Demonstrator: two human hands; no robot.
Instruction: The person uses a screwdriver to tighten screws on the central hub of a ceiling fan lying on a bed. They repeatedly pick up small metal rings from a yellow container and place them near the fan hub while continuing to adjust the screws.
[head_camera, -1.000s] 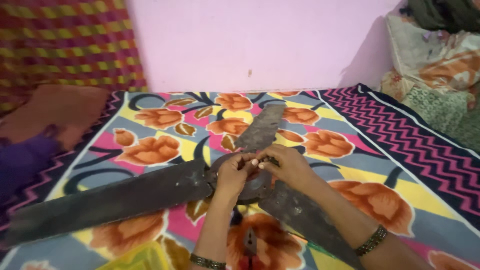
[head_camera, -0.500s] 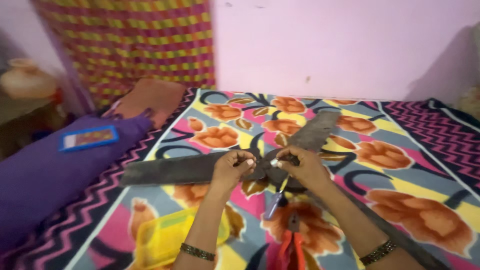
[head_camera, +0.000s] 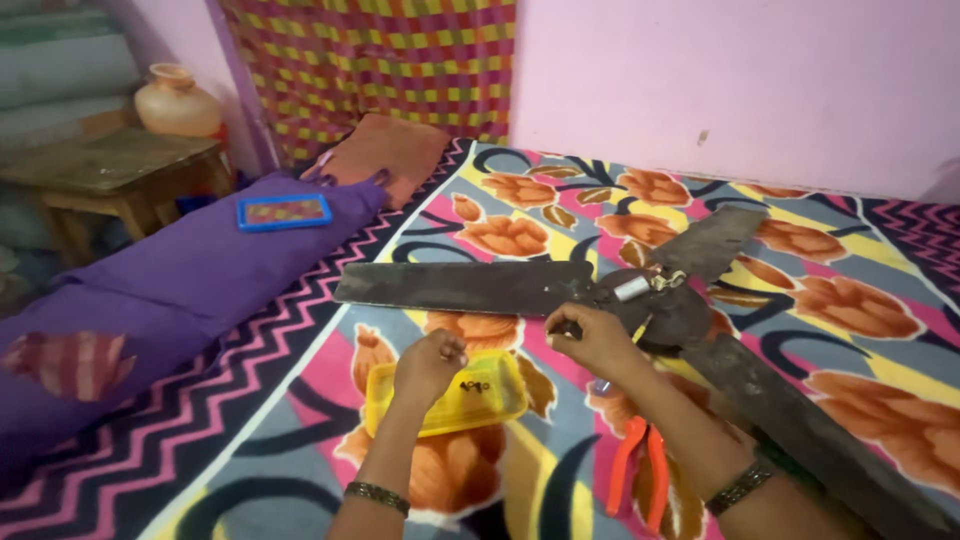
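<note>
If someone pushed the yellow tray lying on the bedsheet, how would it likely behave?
The yellow tray looks like thin plastic, shallow and flat, so probably light and unlikely to tip. On the soft patterned bedsheet it would likely drag rather than glide. The small dark pieces inside might rattle or shift. The left hand rests over it.

one head-worn camera, looking down and forward over a patterned bed.

the view sits above and just behind the person's forearms, which enter from the bottom edge, so the left hand (head_camera: 430, 365) and right hand (head_camera: 592, 340) are near and low in the middle of the frame. it faces the pink wall (head_camera: 740, 80) across the flowered bedsheet (head_camera: 870, 390), angled a little to the left, taking in the purple cushion (head_camera: 190, 270) and the wooden table (head_camera: 110, 165) at the left edge. the dark ceiling fan (head_camera: 470, 287) lies across the centre, its right blade cut off by the lower right corner. only this one view is given.
</note>
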